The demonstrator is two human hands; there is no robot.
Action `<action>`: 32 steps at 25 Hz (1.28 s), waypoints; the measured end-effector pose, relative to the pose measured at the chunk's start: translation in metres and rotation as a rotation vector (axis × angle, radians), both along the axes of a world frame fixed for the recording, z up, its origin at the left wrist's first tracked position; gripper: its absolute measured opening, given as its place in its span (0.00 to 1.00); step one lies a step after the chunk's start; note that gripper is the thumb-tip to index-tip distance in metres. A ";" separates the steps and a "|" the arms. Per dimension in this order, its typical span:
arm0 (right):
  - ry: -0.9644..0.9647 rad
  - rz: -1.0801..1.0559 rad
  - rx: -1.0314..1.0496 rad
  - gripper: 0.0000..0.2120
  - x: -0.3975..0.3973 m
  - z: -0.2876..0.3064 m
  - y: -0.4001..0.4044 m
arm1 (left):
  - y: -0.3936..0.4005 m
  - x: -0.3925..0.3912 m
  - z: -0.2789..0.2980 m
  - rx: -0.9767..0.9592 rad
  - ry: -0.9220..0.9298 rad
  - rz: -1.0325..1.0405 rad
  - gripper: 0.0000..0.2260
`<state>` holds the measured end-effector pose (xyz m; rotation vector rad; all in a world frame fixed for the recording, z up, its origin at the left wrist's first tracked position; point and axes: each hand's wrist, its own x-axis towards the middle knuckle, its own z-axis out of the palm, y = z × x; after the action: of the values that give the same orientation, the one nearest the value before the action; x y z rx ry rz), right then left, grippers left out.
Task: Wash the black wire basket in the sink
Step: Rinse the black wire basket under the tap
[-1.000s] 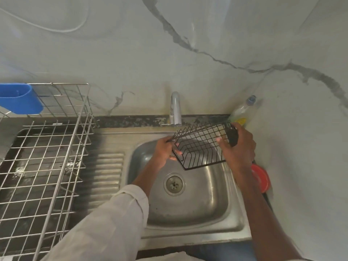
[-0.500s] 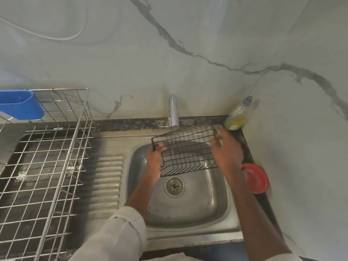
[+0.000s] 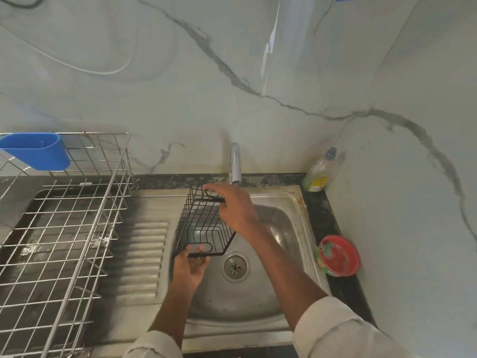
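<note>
The black wire basket (image 3: 200, 226) hangs over the left part of the steel sink (image 3: 284, 223), turned lengthwise so its open side faces me. My left hand (image 3: 189, 270) holds its near end from below, fingers curled on the wire rim. At the far end, my right hand (image 3: 236, 208) grips the top rim just under the chrome tap (image 3: 235, 162). No running water shows.
A large steel dish rack (image 3: 64, 228) with a blue cup holder (image 3: 36, 149) covers the left drainboard. A dish soap bottle (image 3: 320, 170) stands in the back right corner. A red bowl (image 3: 338, 255) sits on the dark counter right of the sink. The drain (image 3: 235, 266) lies below the basket.
The basket has swung from lying crosswise under the tap to pointing lengthwise and moved left. My left hand dropped to its near end; my right hand moved left to its far end.
</note>
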<state>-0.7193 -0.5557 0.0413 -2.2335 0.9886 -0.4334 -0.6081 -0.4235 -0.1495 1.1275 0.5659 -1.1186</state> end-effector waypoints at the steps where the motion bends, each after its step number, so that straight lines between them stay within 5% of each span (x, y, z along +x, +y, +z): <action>1: -0.004 -0.011 0.015 0.36 -0.003 0.001 -0.002 | 0.000 0.000 0.001 -0.013 0.002 -0.002 0.14; 8: 0.076 -0.285 0.009 0.40 -0.059 -0.020 -0.014 | -0.014 -0.005 -0.003 0.024 -0.218 -0.371 0.06; 11: 0.069 -0.425 0.072 0.38 -0.080 -0.028 -0.013 | -0.029 0.003 0.001 0.185 -0.588 -0.421 0.05; 13: 0.149 -0.487 0.075 0.38 -0.091 -0.031 -0.012 | -0.048 0.009 0.018 0.077 -0.740 -0.323 0.05; 21: 0.135 -0.595 0.133 0.47 -0.099 -0.046 -0.020 | -0.146 0.028 0.106 -0.239 -0.328 -0.422 0.43; 28: 0.028 -0.652 0.261 0.43 -0.101 -0.041 -0.016 | -0.162 0.016 0.108 -0.292 -0.331 -0.275 0.39; 32: -0.025 -0.634 0.364 0.46 -0.105 -0.047 -0.010 | -0.156 -0.006 0.101 -0.346 -0.521 -0.472 0.36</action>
<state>-0.8243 -0.5655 -0.0053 -1.5594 1.6169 -0.4997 -0.6137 -0.5795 -0.0490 1.2108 -0.3083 -1.1964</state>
